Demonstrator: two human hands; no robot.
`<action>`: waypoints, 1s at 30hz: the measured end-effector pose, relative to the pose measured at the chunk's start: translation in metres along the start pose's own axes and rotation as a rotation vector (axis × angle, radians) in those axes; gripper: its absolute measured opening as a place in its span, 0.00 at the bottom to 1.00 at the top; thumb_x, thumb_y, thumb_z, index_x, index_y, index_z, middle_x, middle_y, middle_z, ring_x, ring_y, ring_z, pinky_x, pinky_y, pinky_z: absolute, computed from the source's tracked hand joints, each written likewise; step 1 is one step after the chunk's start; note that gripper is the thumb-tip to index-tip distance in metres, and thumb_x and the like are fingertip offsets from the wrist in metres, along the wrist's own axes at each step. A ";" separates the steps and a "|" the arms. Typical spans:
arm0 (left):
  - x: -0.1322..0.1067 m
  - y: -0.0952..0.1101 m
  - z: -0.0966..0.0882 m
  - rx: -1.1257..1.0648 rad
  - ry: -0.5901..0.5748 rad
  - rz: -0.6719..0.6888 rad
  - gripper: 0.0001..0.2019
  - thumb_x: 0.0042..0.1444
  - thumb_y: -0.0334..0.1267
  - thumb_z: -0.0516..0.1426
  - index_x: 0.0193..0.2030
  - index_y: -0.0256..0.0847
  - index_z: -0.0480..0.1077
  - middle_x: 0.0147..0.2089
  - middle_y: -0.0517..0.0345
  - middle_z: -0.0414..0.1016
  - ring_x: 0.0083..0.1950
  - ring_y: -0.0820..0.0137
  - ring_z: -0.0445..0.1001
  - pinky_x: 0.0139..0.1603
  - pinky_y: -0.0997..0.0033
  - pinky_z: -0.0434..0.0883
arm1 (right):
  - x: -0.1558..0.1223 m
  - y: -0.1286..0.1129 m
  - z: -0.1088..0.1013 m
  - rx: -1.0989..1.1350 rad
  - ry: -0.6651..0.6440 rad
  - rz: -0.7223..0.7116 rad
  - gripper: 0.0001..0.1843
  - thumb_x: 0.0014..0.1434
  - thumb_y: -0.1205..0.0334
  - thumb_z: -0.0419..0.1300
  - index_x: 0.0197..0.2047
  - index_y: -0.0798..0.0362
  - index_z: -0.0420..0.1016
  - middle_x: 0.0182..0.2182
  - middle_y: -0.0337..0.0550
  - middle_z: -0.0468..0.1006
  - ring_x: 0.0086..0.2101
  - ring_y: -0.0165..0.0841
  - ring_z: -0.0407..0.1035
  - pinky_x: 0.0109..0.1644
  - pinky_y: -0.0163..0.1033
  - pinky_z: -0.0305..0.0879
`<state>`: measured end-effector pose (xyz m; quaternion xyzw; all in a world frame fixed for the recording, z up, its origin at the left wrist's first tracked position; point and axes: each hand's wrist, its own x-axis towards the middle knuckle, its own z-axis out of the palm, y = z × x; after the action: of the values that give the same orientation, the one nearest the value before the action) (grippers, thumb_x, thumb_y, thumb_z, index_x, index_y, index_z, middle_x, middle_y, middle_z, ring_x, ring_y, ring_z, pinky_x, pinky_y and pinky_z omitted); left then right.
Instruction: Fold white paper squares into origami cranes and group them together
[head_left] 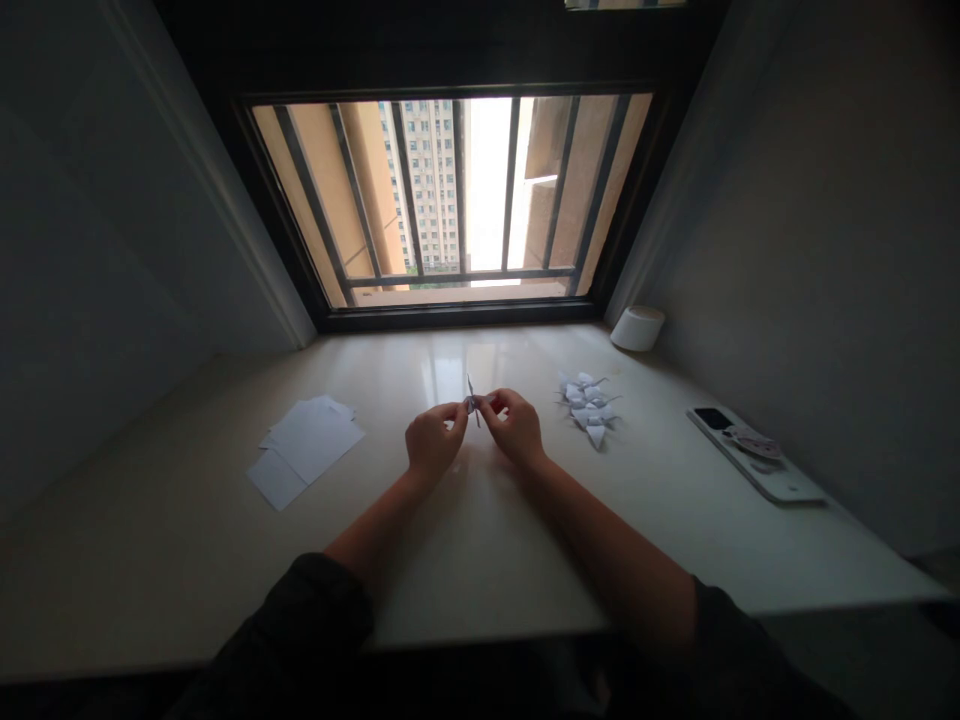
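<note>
Between my fingertips, just above the white sill, is a small folded paper crane [471, 388] with a thin point sticking up and another pointing down. My left hand [435, 438] pinches its left side. On the other side, my right hand [514, 425] pinches it between thumb and forefinger. The fingers partly hide the paper's folds. To the right of my hands lies a cluster of folded paper cranes [591, 402]. A loose stack of white paper sheets [319, 440] is spread out on the left.
A white roll-shaped object [637, 328] stands in the back right corner. Near the right wall lies a white phone [757, 455] with a ring-like attachment. The barred window [457, 200] closes off the back, and the sill's front edge [480, 636] runs below my forearms.
</note>
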<state>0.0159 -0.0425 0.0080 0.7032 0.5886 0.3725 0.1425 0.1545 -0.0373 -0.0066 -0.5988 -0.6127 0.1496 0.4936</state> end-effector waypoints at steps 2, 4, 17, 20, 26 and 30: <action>0.000 0.000 0.000 0.025 0.020 0.039 0.16 0.58 0.49 0.50 0.36 0.47 0.77 0.36 0.57 0.80 0.32 0.68 0.75 0.31 0.72 0.62 | 0.000 0.000 0.000 -0.054 -0.032 -0.004 0.16 0.56 0.48 0.55 0.27 0.51 0.69 0.25 0.38 0.72 0.26 0.31 0.65 0.32 0.36 0.56; -0.001 0.000 0.000 0.031 0.041 0.072 0.15 0.58 0.48 0.51 0.36 0.46 0.77 0.36 0.57 0.80 0.33 0.68 0.75 0.32 0.72 0.62 | 0.000 0.001 0.000 -0.055 -0.090 -0.017 0.16 0.58 0.49 0.52 0.27 0.51 0.67 0.24 0.37 0.70 0.26 0.31 0.64 0.32 0.36 0.55; 0.004 -0.002 0.000 -0.160 -0.048 -0.010 0.17 0.58 0.53 0.48 0.29 0.43 0.67 0.24 0.63 0.70 0.27 0.71 0.67 0.28 0.74 0.56 | -0.001 -0.004 -0.004 0.049 -0.166 -0.311 0.15 0.64 0.56 0.47 0.28 0.51 0.66 0.27 0.40 0.70 0.30 0.32 0.64 0.38 0.38 0.56; 0.005 -0.004 0.003 -0.248 -0.131 0.036 0.19 0.60 0.51 0.45 0.27 0.42 0.65 0.21 0.64 0.65 0.25 0.72 0.64 0.28 0.74 0.56 | 0.000 -0.002 -0.003 0.100 -0.180 -0.315 0.16 0.64 0.56 0.46 0.28 0.50 0.66 0.26 0.40 0.70 0.30 0.32 0.64 0.38 0.38 0.57; 0.003 -0.005 0.005 -0.325 -0.151 0.075 0.18 0.61 0.49 0.45 0.26 0.41 0.63 0.21 0.65 0.62 0.24 0.73 0.62 0.28 0.74 0.56 | -0.004 -0.003 0.001 0.180 -0.192 -0.233 0.20 0.64 0.50 0.45 0.26 0.50 0.65 0.24 0.38 0.69 0.29 0.32 0.63 0.36 0.37 0.57; 0.003 -0.004 0.005 -0.340 -0.151 0.073 0.17 0.60 0.48 0.46 0.28 0.41 0.64 0.21 0.65 0.63 0.24 0.74 0.61 0.28 0.75 0.56 | -0.008 -0.007 0.003 0.183 -0.185 -0.116 0.20 0.62 0.47 0.48 0.25 0.50 0.63 0.22 0.36 0.68 0.26 0.30 0.62 0.32 0.35 0.56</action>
<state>0.0169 -0.0378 0.0026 0.7158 0.4788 0.4177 0.2896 0.1467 -0.0454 -0.0060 -0.4985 -0.6730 0.2306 0.4953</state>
